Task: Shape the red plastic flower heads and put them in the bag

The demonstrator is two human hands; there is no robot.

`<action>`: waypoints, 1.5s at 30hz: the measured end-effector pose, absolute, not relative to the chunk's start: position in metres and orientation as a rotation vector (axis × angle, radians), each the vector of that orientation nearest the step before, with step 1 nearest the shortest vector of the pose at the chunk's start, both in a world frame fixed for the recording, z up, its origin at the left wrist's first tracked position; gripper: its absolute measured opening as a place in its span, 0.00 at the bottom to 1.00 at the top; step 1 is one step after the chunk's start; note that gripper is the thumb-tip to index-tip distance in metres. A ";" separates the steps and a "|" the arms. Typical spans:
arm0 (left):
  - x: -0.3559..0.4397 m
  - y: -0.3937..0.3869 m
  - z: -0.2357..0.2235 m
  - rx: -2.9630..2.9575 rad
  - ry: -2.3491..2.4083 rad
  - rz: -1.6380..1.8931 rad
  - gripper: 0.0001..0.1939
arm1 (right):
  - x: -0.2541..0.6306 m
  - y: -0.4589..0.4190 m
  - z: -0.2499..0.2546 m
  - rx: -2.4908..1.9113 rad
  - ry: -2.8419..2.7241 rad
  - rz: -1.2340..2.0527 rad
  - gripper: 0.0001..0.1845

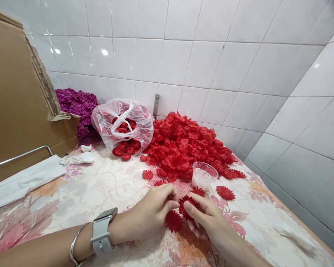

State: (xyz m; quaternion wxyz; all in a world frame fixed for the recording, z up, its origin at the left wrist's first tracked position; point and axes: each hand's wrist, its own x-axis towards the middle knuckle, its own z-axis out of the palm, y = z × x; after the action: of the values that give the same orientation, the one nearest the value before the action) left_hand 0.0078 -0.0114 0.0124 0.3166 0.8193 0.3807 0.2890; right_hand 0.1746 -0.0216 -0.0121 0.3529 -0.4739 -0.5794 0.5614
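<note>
Forearms (pixel 52 243) (pixel 239 243) angled inward, grips (pixel 174 196) (pixel 196 207) close together.

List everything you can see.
Held flower: one, red, centre
Loose flowers: several, red, nearby
Flower heap: one, red, centre
Tub: one, clear, before heap
Bag: one, translucent, beside heap
Purple heap: one, purple, left
Cardboard: one, brown, left
Rod: one, silver, left
Sheet: one, white, left
Scraps: multiple, white, left
Tiled walls: two, white, background
Bracket: one, silver, wall
Tablecloth: one, patterned white, underneath
Watch: one, grey, left wrist
Bracelet: one, silver, left wrist
Left hand: one, bare, centre
Right hand: one, bare, holding flower
</note>
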 end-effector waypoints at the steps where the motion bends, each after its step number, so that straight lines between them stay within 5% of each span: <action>1: 0.008 -0.011 0.012 2.162 1.013 0.763 0.07 | 0.175 -0.021 -0.012 -1.217 -1.503 1.453 0.24; 8: 0.009 -0.018 0.016 2.143 0.921 0.713 0.01 | 0.173 -0.022 -0.009 -1.237 -1.557 1.339 0.22; 16: 0.011 -0.017 0.011 2.099 0.886 0.692 0.07 | 0.173 -0.025 -0.008 -1.271 -1.622 1.276 0.26; 24: 0.012 -0.014 0.013 2.133 1.052 0.709 0.12 | 0.173 -0.024 -0.011 -1.229 -1.545 1.348 0.19; 35: 0.016 -0.005 0.001 1.298 0.533 0.768 0.09 | 0.172 -0.022 -0.006 -1.053 -1.309 1.553 0.18; 45: 0.019 -0.008 0.012 1.270 0.461 0.739 0.09 | 0.171 -0.026 -0.005 -0.933 -0.967 1.744 0.18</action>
State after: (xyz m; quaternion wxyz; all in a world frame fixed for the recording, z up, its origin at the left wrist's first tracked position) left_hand 0.0192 -0.0083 0.0123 0.7179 0.5742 0.2086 0.3339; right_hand 0.1706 -0.0257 -0.0053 0.4529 -0.3778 -0.3915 0.7063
